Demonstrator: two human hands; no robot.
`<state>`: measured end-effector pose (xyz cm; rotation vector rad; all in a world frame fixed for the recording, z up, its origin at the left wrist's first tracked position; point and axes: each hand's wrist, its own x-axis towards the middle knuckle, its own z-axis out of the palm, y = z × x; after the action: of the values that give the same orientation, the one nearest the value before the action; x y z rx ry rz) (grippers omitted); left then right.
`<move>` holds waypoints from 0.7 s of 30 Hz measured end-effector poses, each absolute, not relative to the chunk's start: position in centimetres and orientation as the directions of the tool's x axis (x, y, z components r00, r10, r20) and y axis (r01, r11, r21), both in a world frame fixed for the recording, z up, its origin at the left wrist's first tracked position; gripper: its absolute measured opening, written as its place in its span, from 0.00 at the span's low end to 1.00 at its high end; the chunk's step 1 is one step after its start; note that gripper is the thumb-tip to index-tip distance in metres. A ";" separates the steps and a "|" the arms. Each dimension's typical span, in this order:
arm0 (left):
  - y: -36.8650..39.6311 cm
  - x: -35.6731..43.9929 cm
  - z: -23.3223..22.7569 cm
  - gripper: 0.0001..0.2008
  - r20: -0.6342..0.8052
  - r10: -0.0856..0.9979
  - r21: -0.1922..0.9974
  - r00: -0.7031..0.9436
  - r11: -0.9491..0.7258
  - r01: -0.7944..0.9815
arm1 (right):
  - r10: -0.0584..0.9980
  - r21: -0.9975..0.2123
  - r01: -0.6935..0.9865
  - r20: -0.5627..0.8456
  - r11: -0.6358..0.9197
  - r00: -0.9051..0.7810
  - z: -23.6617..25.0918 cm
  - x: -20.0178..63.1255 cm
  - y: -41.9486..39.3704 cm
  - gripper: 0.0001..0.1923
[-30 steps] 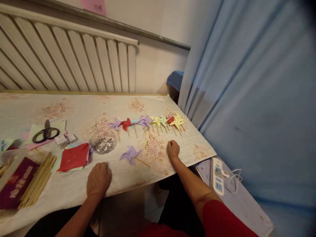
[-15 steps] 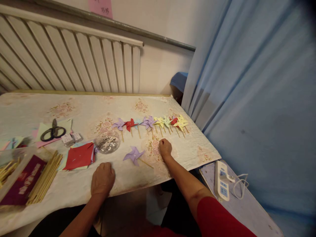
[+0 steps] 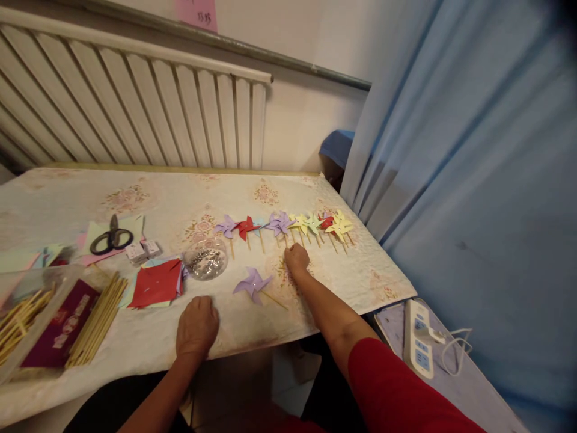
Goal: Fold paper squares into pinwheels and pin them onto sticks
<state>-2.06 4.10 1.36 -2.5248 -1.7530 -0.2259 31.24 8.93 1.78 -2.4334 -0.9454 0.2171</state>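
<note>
My right hand [image 3: 296, 258] is closed on the tablecloth, its fingertips close to the lower stick ends of a row of paper pinwheels. Whether it pinches a stick is hidden. In that row are a purple pinwheel [image 3: 280, 223], a red pinwheel [image 3: 246, 228] and a yellow pinwheel [image 3: 339, 226], among several others. Curled and resting near the table's front edge, my left hand [image 3: 197, 326] shows nothing in it. Between the hands, apart from both, lies a single purple pinwheel [image 3: 253, 285] with its stick pointing right. Left of it stands a clear dish [image 3: 206, 260] of small shiny pieces.
Red paper squares [image 3: 157, 284] top a stack left of the dish. Farther left are scissors [image 3: 112, 238] on paper, two small boxes [image 3: 143, 250], loose sticks [image 3: 97, 325] and a clear container [image 3: 54, 337]. A power strip [image 3: 419, 340] lies right, beside a blue curtain [image 3: 487, 180].
My right hand has shifted left and slightly away from me, closer to the pinwheel sticks. My left hand stays curled in place. The view has turned slightly left.
</note>
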 end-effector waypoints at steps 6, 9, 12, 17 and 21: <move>4.1 -2.1 1.5 0.12 0.153 0.922 0.031 0.355 -0.364 0.931 | 0.656 -0.496 0.575 0.015 -0.650 0.754 2.2 31.1 9.5 0.10; 4.2 -2.2 1.4 0.12 0.158 0.920 0.025 0.360 -0.368 0.930 | 0.663 -0.495 0.589 0.036 -0.638 0.748 2.1 31.1 9.4 0.10; 4.4 -2.2 1.2 0.13 0.162 0.917 0.023 0.364 -0.373 0.928 | 0.671 -0.500 0.607 0.068 -0.618 0.739 1.8 31.1 8.9 0.11; 4.6 -2.2 1.1 0.14 0.167 0.916 0.017 0.365 -0.372 0.928 | 0.687 -0.522 0.632 0.116 -0.573 0.718 1.4 31.1 7.5 0.09; 4.6 -2.2 1.2 0.15 0.164 0.918 0.017 0.363 -0.370 0.929 | 0.692 -0.538 0.644 0.146 -0.544 0.706 1.3 31.6 6.0 0.09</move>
<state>-2.17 4.63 1.17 -2.5276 -1.7164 -0.2226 31.62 5.97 1.35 -2.3432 -1.0169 0.1115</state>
